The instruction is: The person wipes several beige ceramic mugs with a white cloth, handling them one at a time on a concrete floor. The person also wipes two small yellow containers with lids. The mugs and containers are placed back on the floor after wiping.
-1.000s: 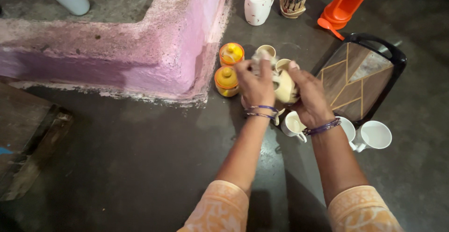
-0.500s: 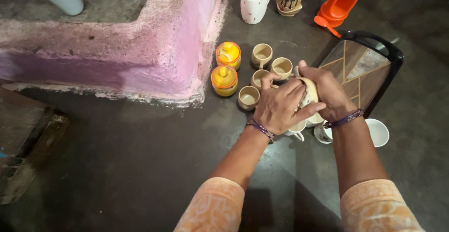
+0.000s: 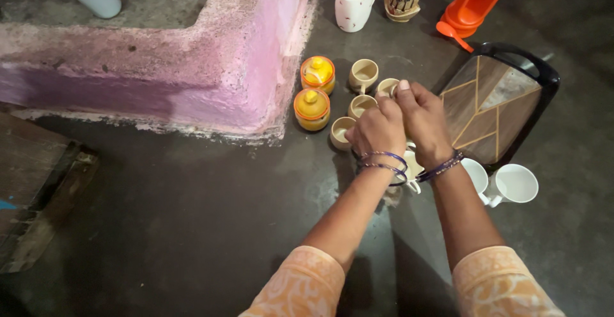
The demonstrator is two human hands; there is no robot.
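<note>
Both hands have shifted up and toward the cluster of small beige ceramic cups [image 3: 362,93] since half a second ago, when they were lower, over the white mugs beside the tray. Now the left hand [image 3: 378,130] and the right hand [image 3: 423,122] sit pressed together, fingers curled inward, right above the small cup nearest the tray [image 3: 387,86]. Whatever they grip is hidden between the palms, so I cannot tell what either hand holds or how tightly; a pale rim shows just under the wrists, which may be another cup.

Two yellow lidded ceramic jars with orange bands [image 3: 313,93] stand just left of the cups, against the foot of a pink plastered step [image 3: 211,67]. Right of the hands leans a dark-rimmed tray with a geometric wood-pattern face [image 3: 492,106], and two white mugs [image 3: 505,182] stand on the dark floor just below it.

Judging from the move, the work looks centred on the small cups, with the hands handling one at the cluster's right edge.
</note>
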